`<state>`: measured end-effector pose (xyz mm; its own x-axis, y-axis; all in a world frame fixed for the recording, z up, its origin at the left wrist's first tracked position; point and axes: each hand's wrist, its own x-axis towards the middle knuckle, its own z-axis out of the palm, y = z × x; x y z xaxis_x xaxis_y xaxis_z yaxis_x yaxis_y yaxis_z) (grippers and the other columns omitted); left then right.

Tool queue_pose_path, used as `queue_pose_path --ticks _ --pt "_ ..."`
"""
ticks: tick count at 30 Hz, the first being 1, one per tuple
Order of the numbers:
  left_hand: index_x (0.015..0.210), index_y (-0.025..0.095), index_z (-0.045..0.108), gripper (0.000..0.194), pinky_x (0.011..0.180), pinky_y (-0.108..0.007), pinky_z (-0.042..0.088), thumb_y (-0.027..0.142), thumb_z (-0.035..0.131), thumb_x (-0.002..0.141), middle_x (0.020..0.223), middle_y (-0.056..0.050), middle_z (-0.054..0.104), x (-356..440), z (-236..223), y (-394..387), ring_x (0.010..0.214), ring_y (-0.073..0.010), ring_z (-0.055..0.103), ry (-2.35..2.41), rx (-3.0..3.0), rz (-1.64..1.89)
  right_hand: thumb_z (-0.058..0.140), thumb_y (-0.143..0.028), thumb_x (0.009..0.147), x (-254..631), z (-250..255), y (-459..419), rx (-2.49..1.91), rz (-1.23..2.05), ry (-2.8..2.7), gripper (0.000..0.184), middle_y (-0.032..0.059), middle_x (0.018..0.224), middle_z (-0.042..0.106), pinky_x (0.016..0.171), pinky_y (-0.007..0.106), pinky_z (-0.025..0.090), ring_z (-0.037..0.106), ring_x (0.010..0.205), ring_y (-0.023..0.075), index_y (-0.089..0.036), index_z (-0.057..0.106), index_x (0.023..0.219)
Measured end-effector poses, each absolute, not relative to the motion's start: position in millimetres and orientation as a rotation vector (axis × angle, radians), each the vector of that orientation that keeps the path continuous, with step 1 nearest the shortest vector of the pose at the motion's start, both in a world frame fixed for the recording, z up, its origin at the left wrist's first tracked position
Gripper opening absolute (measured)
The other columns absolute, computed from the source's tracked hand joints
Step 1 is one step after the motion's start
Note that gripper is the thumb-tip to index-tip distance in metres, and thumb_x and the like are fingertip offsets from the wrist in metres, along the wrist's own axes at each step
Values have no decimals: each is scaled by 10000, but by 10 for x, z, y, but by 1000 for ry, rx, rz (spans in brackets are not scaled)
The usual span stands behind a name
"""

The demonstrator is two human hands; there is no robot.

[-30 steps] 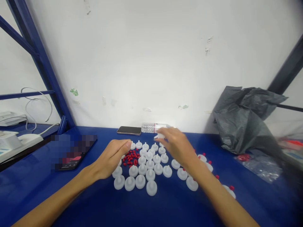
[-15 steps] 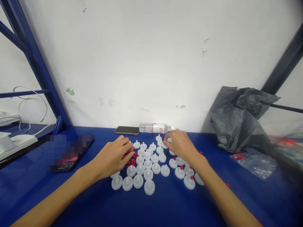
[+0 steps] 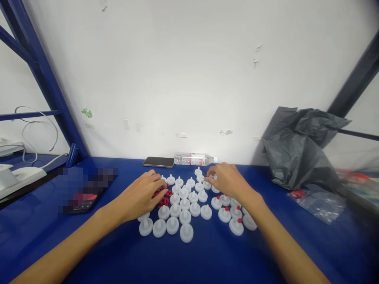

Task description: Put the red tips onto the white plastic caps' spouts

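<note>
Many white round caps with a short nozzle on top, such as this white nozzle cap point(image 3: 186, 233), stand across the blue table. My left hand point(image 3: 145, 194) is bent over a pile of small red caps point(image 3: 166, 200); its thumb and fingers curl in among them, and whatever they grip is hidden. At the back right of the group, my right hand point(image 3: 226, 179) pinches at the nozzle of another white nozzle cap point(image 3: 207, 184). Its fingertips partly cover that nozzle. Under my right forearm, several white caps carry red tips, like this red-tipped cap point(image 3: 236, 227).
A phone point(image 3: 158, 162) and a lying water bottle point(image 3: 194, 159) are by the wall. To the right are a grey plastic bag point(image 3: 299, 146) and a clear bag point(image 3: 319, 205). A dark, partly blurred-out object point(image 3: 89, 197) and a white power strip point(image 3: 23, 179) are on the left.
My right hand's fingers have shifted slightly at the back right white cap. My left hand stays over the red caps, almost unmoved.
</note>
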<state>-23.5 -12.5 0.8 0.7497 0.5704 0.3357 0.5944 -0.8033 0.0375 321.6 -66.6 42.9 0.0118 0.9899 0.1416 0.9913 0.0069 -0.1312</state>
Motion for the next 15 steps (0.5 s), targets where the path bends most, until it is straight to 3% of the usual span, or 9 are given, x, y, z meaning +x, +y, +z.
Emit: queue_pose_path --ticks 2,4,7,10,15 --pt "1141 221 887 302 962 -441 569 198 621 1282 1048 -63 817 -249 -38 -86 1018 -297 729 -928 -2844 -576 831 -378 1197 3249 471 -698 -2125 16 -2029 221 140 1262 1007 1076 431 635 916 1212 339 -260 1006 1261" --pt "1150 222 884 301 941 -439 559 197 617 1287 1020 -55 802 -256 -84 -50 989 -296 715 -898 -2815 -632 865 -367 1165 3298 500 -725 -2171 83 -1980 197 143 1205 1005 937 399 637 922 1042 310 -256 1008 1242" --pt "1106 230 868 304 906 -426 547 195 627 1287 999 -46 789 -251 -122 -23 960 -286 709 -867 -2807 -660 968 -240 1027 3360 508 -738 -2219 229 -1945 31 77 988 973 740 340 570 861 782 238 -263 987 1020" --pt "1027 244 841 327 875 -417 533 168 636 1269 958 -32 759 -246 -146 -13 912 -273 690 -833 -2804 -680 967 -103 934 3381 508 -732 -2213 310 -1930 206 29 889 928 664 314 497 817 714 203 -258 898 818" --pt "1058 248 853 314 885 -425 535 181 632 1270 931 -28 754 -259 -205 18 898 -278 665 -773 -2769 -802 791 -178 1129 3362 558 -755 -2089 197 -1846 135 35 991 928 692 305 513 814 777 204 -254 859 1041"
